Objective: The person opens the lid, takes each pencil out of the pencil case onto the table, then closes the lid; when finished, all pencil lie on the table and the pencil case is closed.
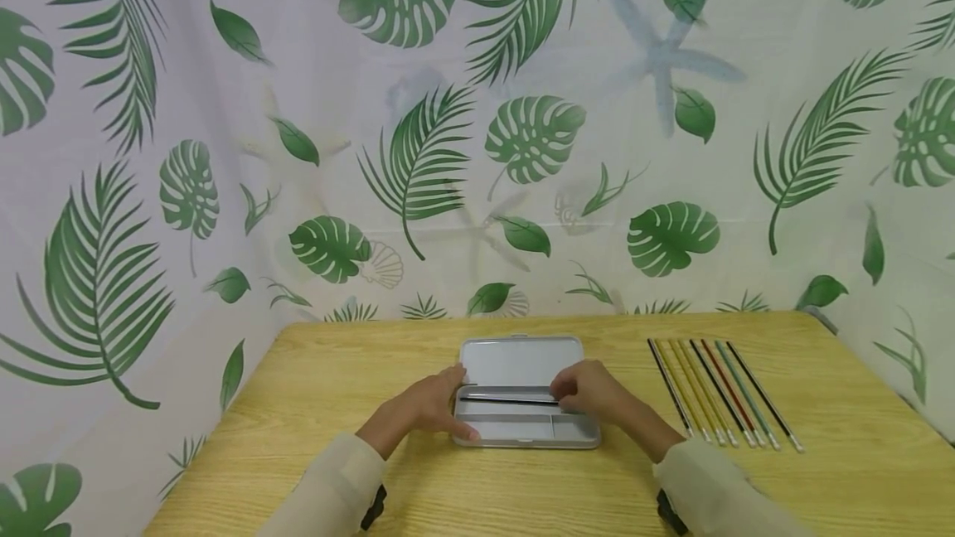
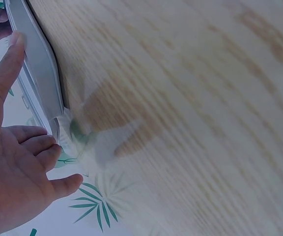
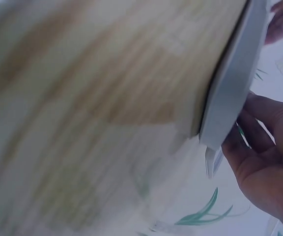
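A light grey pencil case [image 1: 515,442] lies on the table with its lid [image 1: 522,361] folded back on the far side. Inside its long rear compartment is a black pencil [image 1: 507,400]. My left hand [image 1: 424,406] steadies the case's left end, thumb on the near edge and the other fingers extended towards the back. At the right end, my right hand [image 1: 594,392] has its fingers curled down into the rear compartment, pinching the pencil's right end. Those fingertips are hidden behind the case wall [image 3: 230,93] in the right wrist view.
To the right of the case, several pencils lie side by side: a black pencil [image 1: 669,385], yellow ones [image 1: 690,388], a red pencil [image 1: 731,388] and a green pencil [image 1: 746,392]. A leaf-patterned curtain [image 1: 477,263] hangs behind the wooden table [image 1: 358,355].
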`<action>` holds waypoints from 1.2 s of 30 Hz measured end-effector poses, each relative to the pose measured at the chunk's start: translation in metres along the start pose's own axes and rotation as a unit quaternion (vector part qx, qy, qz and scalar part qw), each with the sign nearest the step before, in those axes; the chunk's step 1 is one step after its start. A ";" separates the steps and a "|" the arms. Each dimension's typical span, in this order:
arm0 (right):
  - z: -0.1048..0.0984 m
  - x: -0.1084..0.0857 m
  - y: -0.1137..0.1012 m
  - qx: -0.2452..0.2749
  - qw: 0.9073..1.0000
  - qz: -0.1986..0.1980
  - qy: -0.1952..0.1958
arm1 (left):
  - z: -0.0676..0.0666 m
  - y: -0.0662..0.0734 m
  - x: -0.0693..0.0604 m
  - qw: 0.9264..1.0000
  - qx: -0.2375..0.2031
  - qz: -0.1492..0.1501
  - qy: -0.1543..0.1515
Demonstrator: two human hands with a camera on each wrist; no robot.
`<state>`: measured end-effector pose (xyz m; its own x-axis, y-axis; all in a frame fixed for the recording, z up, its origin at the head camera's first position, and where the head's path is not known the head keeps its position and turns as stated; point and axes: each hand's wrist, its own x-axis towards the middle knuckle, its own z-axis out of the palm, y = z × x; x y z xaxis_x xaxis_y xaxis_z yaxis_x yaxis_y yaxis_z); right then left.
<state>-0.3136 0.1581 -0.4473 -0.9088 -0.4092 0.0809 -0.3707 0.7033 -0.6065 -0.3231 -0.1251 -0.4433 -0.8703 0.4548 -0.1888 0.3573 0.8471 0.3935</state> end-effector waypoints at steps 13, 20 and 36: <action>0.010 0.004 -0.014 -0.116 0.993 -0.003 -0.001 | -0.002 0.005 -0.002 1.000 0.006 0.008 0.004; 0.006 0.002 -0.016 -0.116 0.993 -0.015 -0.023 | -0.002 0.004 -0.002 1.000 0.006 0.002 0.003; -0.031 -0.008 0.003 -0.004 1.000 -0.015 0.019 | -0.002 0.006 -0.003 1.000 0.007 -0.004 0.002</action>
<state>-0.3136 0.1817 -0.4251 -0.9036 -0.4081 0.1303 -0.4001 0.6951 -0.5973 -0.3194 -0.1218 -0.4383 -0.8746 0.4473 -0.1873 0.3554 0.8540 0.3799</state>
